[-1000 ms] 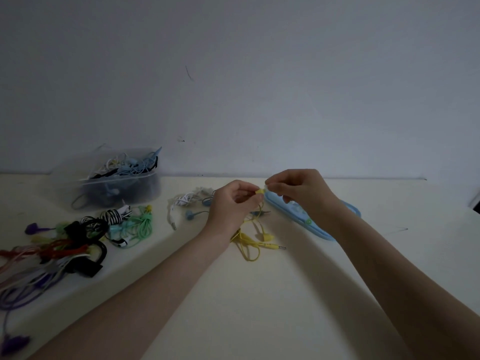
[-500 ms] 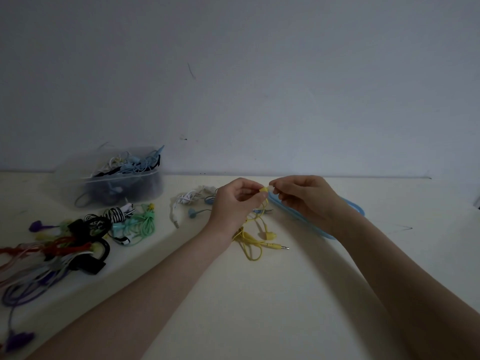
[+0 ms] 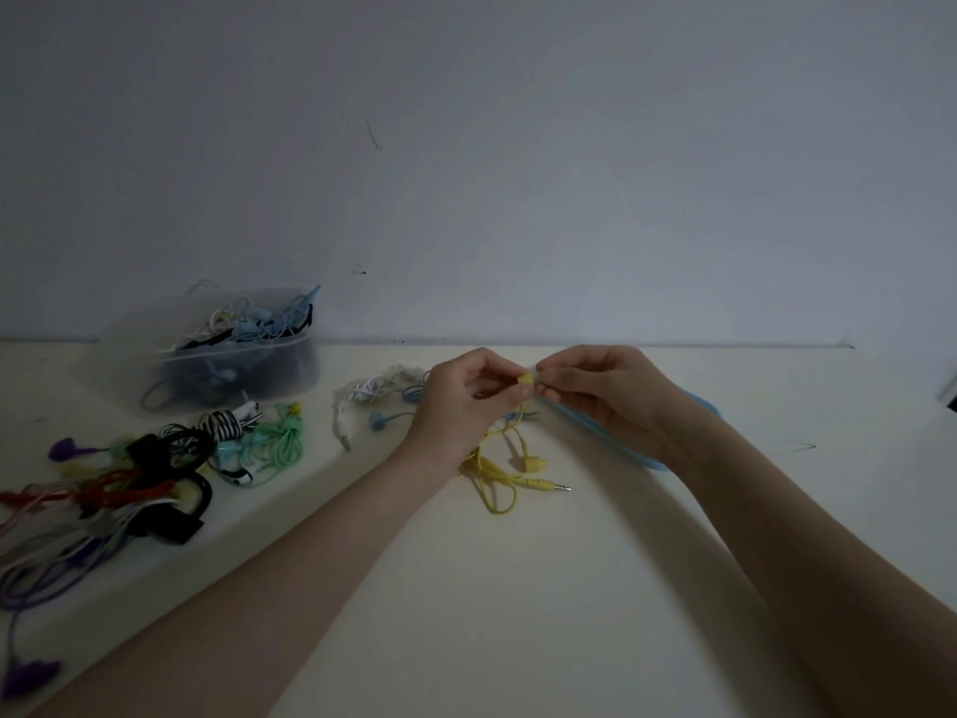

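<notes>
Two hands (image 3: pixel 461 406) (image 3: pixel 611 396), one yellow earphone set (image 3: pixel 495 473), one tub (image 3: pixel 290 378).

Left grip (image 3: pixel 466 401), right grip (image 3: pixel 606 401) level, side by side, fingertips (image 3: pixel 550 376) pinched, meeting between them; wrists apart, bare forearms converging toward grips

the thin yellow plastic earphones (image 3: pixel 489 470) are looking smooth and faintly glossy, and the small silver metal plug (image 3: pixel 560 488) at their end is glinting. the cream-white table (image 3: pixel 518 588) under them is showing a matt, even surface. towards the table's far left corner, the clear plastic box (image 3: pixel 290 375) is looking frosted and translucent. the flat pale blue plastic piece (image 3: pixel 598 427) near the far edge is appearing smooth. the grey-white painted wall (image 3: pixel 518 173) is looking matt and slightly scuffed.
</notes>
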Available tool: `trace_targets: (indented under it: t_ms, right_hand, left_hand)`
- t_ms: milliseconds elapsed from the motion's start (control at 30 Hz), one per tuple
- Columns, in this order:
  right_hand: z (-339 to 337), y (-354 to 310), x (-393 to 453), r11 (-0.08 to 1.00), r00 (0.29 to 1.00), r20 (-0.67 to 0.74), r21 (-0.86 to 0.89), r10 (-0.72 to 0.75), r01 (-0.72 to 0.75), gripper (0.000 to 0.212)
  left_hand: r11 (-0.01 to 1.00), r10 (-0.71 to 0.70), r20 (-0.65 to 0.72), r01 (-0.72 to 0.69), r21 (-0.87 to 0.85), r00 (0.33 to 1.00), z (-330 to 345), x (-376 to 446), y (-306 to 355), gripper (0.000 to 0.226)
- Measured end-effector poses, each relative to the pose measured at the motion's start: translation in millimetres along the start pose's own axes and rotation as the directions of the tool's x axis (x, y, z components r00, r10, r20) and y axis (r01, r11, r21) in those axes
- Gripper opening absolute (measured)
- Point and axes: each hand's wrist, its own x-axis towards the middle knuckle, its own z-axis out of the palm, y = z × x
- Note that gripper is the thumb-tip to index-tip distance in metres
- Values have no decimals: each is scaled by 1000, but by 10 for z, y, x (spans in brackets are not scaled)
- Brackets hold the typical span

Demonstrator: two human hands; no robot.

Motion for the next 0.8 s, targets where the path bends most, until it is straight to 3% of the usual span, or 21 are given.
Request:
trace_targets:
  t_ms: [300,467,567,700,800]
  right_hand:
    - [-17,-24,-48,992,994,18,66,108,-109,11]
    - [26,-66,-65,974,985,72,155,154,-164,33]
    - [57,-104,-56,964,978,112,183,174,-193,21]
    - [42,-82,-42,965,978,109,178,176,-193,17]
    - [27,-78,-47,971,982,86,158,168,-180,30]
  left_hand:
    - [996,70,91,-75,47,993,-46,-11,70,21]
    - [981,-64,56,73,-178,996,-27,-38,114,13]
    - [940,-145,70,159,-302,987,-14,-33,132,11]
    - [963,-137,67,149,-226,988,-35,-12,136,10]
    - [972,-138,58,147,-184,989,-40,-7,123,11]
